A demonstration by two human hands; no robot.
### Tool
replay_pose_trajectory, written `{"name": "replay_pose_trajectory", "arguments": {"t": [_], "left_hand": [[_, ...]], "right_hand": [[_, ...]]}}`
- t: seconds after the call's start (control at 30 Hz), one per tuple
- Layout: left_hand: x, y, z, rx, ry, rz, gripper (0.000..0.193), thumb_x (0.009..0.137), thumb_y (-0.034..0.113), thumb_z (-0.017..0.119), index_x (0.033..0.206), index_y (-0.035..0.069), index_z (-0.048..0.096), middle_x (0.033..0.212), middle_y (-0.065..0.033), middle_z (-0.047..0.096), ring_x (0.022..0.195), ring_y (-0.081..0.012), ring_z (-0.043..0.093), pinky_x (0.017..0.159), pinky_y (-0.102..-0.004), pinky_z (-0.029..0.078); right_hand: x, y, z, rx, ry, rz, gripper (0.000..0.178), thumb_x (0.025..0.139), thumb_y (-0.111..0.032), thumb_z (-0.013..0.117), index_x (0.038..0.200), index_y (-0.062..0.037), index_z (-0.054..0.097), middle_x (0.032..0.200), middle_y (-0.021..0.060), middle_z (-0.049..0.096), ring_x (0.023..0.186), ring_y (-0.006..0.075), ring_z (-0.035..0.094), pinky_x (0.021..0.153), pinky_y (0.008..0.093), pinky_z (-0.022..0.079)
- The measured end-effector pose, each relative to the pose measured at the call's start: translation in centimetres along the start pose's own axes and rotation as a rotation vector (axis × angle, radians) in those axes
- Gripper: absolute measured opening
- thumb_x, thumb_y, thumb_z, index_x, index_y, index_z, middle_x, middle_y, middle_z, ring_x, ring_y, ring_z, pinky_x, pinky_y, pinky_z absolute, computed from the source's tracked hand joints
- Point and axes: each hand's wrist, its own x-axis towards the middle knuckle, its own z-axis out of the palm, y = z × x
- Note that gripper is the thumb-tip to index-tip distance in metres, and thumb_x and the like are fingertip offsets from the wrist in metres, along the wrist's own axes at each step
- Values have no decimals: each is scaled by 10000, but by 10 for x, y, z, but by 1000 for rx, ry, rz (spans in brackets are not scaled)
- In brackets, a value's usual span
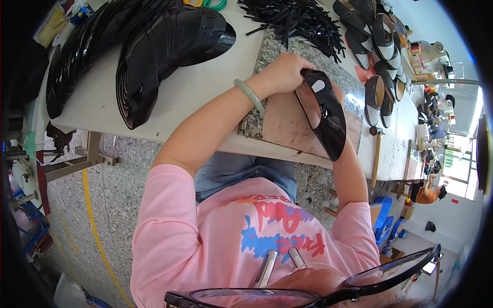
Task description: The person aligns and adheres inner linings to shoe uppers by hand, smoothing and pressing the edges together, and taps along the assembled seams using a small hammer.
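A glossy black shoe upper (335,126) with a pale lining is held up over a tan board (287,120) on a speckled stone slab (277,49). My left hand (287,72), a green bangle at its wrist, is closed on the upper's far end, fingertips at the rim. Behind the upper, my right hand (337,93) grips its right side; most of its fingers are hidden by the upper.
Nested black uppers (154,66) lie at the left. Black strips (295,23) are heaped beyond the slab. Shoes (374,97) and a hammer (377,154) lie to the right. Green-handled scissors (214,4) show at the far edge. A person (427,192) sits far right.
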Motion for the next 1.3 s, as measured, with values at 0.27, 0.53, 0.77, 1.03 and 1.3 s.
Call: {"name": "replay_pose_trajectory", "arguments": {"t": [0.27,0.53,0.77,1.03,1.3], "left_hand": [[4,-14,-8,95,-7,84,430,683,-42,569,1078,81,689,1022,-173,677,953,-330,647,848,-353,501],[6,-17,-10,46,-87,23,420,696,-52,580,1085,64,684,1033,-158,678,966,-311,641,857,-361,497],[6,-30,-2,311,106,267,350,657,-5,639,1001,33,694,929,-153,659,915,-352,605,815,-407,490],[8,-33,0,285,128,178,330,637,43,603,949,17,708,899,-169,668,894,-355,619,821,-420,489],[10,-19,-3,307,139,44,333,642,45,579,949,20,706,917,-204,674,894,-362,637,808,-414,506]], "right_hand": [[-13,28,19,228,77,-147,321,835,-282,669,1007,-14,625,964,135,665,873,264,642,785,324,481],[-23,15,-3,63,48,-185,364,849,-221,641,1147,-16,599,1123,176,618,1019,335,605,858,379,471],[-20,-2,0,-141,86,-307,317,861,-92,592,1175,-46,597,1080,187,604,1005,346,577,887,370,441],[-30,15,-1,49,-42,-658,330,920,-135,572,1223,-6,559,1286,163,560,1226,327,505,1041,387,375],[-14,69,20,61,-83,-930,343,968,-120,482,1297,-30,517,1352,146,522,1296,307,458,1072,389,355]]}}
